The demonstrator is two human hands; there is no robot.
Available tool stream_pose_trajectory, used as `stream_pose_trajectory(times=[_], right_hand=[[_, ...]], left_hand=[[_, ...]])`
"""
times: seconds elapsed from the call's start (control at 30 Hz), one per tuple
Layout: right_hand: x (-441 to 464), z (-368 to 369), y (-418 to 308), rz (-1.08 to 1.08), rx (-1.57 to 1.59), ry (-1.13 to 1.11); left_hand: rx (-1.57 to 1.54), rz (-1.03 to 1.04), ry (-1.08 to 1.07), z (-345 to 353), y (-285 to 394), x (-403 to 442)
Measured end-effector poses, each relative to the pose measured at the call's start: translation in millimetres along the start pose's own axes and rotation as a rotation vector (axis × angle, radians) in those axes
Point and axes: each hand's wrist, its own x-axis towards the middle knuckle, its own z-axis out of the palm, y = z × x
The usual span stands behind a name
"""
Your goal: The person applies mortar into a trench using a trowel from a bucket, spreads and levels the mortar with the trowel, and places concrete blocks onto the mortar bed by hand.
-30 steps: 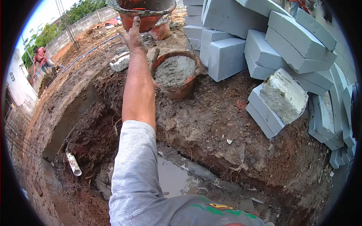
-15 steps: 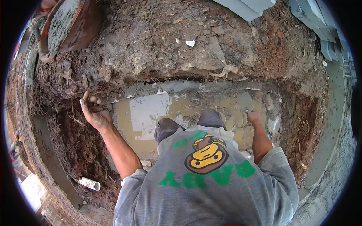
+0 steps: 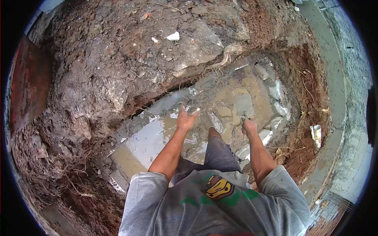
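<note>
My right hand is closed round the handle of a trowel. The trowel's flat grey blade lies over the muddy water in the pit, pointing away from me. To the left, my left hand reaches out with thumb and fingers apart and holds nothing. Its thumb tip looks pale. Below it is muddy water with a bright reflection. Between my hands, my leg stands in the mud, the foot partly hidden. Rough stones line the pit's right side.
An earth bank with protruding roots rises in front. A reddish container stands at the far left. A short white pipe sticks out at the right, near a smooth grey concrete ledge.
My view and body have turned to the right. My left hand has swung in from the left bank to over the pit, its fingers less curled. The trowel stays in my right hand.
</note>
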Motion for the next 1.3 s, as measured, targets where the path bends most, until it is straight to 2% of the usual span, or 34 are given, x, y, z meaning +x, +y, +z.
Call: stream_pose_trajectory(times=[0.07, 0.17, 0.23, 0.37, 0.43, 0.53, 0.63, 0.67, 0.77, 0.83, 0.87, 0.97, 1.03, 1.1, 1.17, 1.2, 1.3], right_hand=[[14.2, 5.3, 5.2, -0.074, 0.042, 0.048], [-15.7, 12.3, -43.2, 0.044, 0.350, -0.090], [-3.5, 32.2, -43.1, 0.034, 0.421, -0.095], [11.2, 67.7, -13.4, 0.026, 0.452, -0.160], [-4.9, 63.9, -3.9, 0.075, 0.456, -0.191], [-21.5, 34.4, 13.0, 0.083, 0.291, -0.242], [-8.5, 12.5, 62.3, 0.079, 0.115, -0.239], [-4.7, 1.8, 76.8, 0.013, 0.036, -0.173], [-12.1, -17.3, 90.9, -0.220, -0.137, -0.013], [-32.1, -40.0, 69.9, -0.427, -0.174, 0.062], [-32.4, -39.1, 71.5, -0.527, -0.069, 0.081], [-18.2, -20.9, 64.0, -0.429, -0.146, -0.147], [-35.0, -14.6, 21.9, -0.450, -0.243, -0.095], [-40.5, -11.4, -1.5, -0.544, -0.249, -0.086], [-49.7, -25.6, -33.2, -0.464, 0.098, -0.126], [-58.3, -37.8, -45.7, -0.413, 0.273, -0.147], [-79.2, -93.6, -88.6, -0.618, 1.084, 0.031]], left_hand=[[0.016, 0.015, 0.081, 9.6, 38.0, 14.8], [0.153, -0.006, 0.154, 31.9, 69.2, 32.7], [0.232, -0.039, 0.204, 54.2, 73.7, 53.8], [0.239, -0.231, 0.293, 102.4, 72.3, 107.1], [0.013, -0.191, 0.373, 116.1, 79.4, 130.4], [-0.293, -0.141, 0.547, 140.8, 77.5, 166.2], [-0.837, -0.209, 0.330, 135.4, 64.1, 167.1], [-0.950, -0.179, 0.268, 134.2, 62.7, 160.5], [-0.945, -0.222, 0.089, 110.5, 51.8, 125.4], [-0.897, -0.256, 0.061, 88.8, 50.3, 97.2], [-0.880, -0.239, 0.032, 78.8, 46.0, 87.5], [-0.660, -0.165, 0.046, 65.3, 49.7, 55.1], [-0.531, -0.124, 0.084, 63.5, 54.9, 48.4], [-0.136, -0.014, 0.199, 63.9, 38.1, 66.3], [0.345, 0.018, 0.268, 59.3, 41.2, 69.3], [0.475, -0.023, 0.263, 57.0, 49.7, 65.8], [0.642, -0.125, 0.289, 51.3, 96.5, 29.3]])
